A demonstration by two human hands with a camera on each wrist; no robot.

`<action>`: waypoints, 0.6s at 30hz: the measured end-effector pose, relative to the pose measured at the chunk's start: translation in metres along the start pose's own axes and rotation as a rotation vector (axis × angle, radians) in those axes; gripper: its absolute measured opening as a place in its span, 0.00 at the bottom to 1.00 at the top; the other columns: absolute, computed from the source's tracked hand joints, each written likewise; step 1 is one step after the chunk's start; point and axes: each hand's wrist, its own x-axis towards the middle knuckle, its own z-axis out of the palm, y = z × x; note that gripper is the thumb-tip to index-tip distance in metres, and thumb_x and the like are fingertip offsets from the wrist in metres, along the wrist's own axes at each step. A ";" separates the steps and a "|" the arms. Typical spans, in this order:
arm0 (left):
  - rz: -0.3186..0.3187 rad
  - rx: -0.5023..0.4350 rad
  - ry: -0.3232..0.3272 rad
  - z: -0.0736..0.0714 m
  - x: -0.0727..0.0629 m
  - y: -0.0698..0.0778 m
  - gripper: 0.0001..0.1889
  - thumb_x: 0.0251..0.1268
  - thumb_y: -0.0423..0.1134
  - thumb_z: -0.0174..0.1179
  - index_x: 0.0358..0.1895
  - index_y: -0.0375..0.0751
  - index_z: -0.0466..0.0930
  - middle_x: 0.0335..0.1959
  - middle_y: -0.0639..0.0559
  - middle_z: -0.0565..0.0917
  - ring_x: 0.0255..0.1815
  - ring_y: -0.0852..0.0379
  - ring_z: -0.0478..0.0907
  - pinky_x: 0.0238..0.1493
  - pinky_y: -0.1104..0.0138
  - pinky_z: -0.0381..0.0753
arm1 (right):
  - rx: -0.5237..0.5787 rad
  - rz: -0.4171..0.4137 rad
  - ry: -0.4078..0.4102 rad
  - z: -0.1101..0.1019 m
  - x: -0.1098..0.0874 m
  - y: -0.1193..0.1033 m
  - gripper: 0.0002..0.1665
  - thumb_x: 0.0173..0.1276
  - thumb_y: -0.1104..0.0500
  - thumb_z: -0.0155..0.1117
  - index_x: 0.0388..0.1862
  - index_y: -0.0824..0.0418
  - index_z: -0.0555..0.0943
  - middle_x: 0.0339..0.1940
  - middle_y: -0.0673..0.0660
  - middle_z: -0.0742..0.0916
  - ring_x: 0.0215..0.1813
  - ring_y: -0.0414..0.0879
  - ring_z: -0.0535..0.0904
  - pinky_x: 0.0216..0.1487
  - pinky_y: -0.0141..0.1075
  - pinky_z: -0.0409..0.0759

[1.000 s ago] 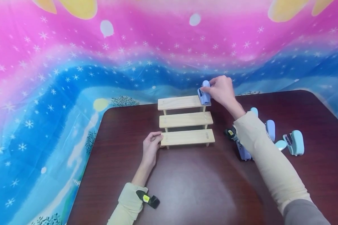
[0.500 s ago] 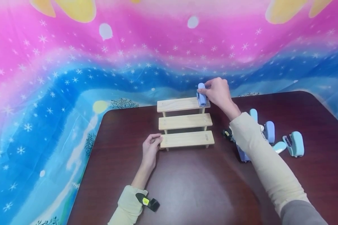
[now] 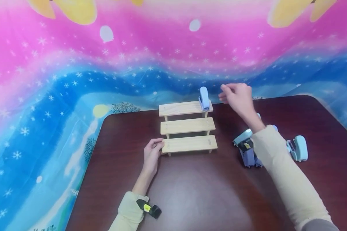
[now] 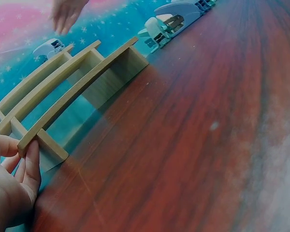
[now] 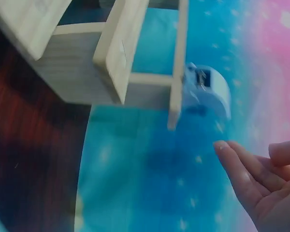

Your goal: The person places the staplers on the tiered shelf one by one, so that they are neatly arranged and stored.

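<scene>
A three-tier wooden stand (image 3: 188, 144) rises in steps at the middle of the table. On the right end of its top tier a light-blue stapler (image 3: 204, 98) stands by itself, also visible as the blue stapler (image 5: 208, 92) in the right wrist view. My left hand (image 3: 151, 157) pinches the left end of the lowest tier between thumb and fingers, clearest in the left wrist view. To the right of the stapler, my right hand (image 3: 239, 98) hovers in the air with loosely bent fingers, apart from it and holding nothing.
Several staplers lie at the table's right, partly behind the right forearm: a purple stapler (image 3: 248, 158), a mint stapler (image 3: 243, 138) and another mint stapler (image 3: 301, 148) farther right. A printed pink-and-blue cloth (image 3: 133, 80) hangs behind the dark wooden table (image 3: 191, 192).
My right hand has let go of the light-blue stapler on the top tier and moved away to the right. The left hand keeps its pinch on the lowest tier.
</scene>
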 end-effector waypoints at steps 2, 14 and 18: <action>-0.001 0.003 0.001 0.002 0.000 0.000 0.12 0.68 0.26 0.61 0.52 0.24 0.79 0.40 0.49 0.86 0.32 0.62 0.79 0.29 0.75 0.77 | 0.044 0.028 0.008 -0.020 -0.009 0.007 0.24 0.83 0.53 0.56 0.58 0.74 0.83 0.39 0.66 0.91 0.31 0.40 0.89 0.35 0.30 0.87; -0.022 0.017 0.003 -0.001 -0.001 -0.002 0.13 0.70 0.27 0.61 0.54 0.25 0.78 0.40 0.50 0.86 0.33 0.61 0.79 0.31 0.75 0.77 | 0.294 0.188 0.001 -0.099 -0.054 0.064 0.21 0.80 0.45 0.57 0.46 0.59 0.88 0.30 0.43 0.91 0.35 0.38 0.90 0.38 0.32 0.88; -0.024 0.021 -0.002 -0.001 -0.001 -0.001 0.14 0.70 0.28 0.61 0.55 0.24 0.77 0.39 0.51 0.86 0.33 0.62 0.79 0.31 0.75 0.77 | 0.356 0.212 0.007 -0.111 -0.062 0.078 0.16 0.79 0.46 0.60 0.42 0.53 0.89 0.30 0.44 0.91 0.34 0.39 0.90 0.37 0.31 0.88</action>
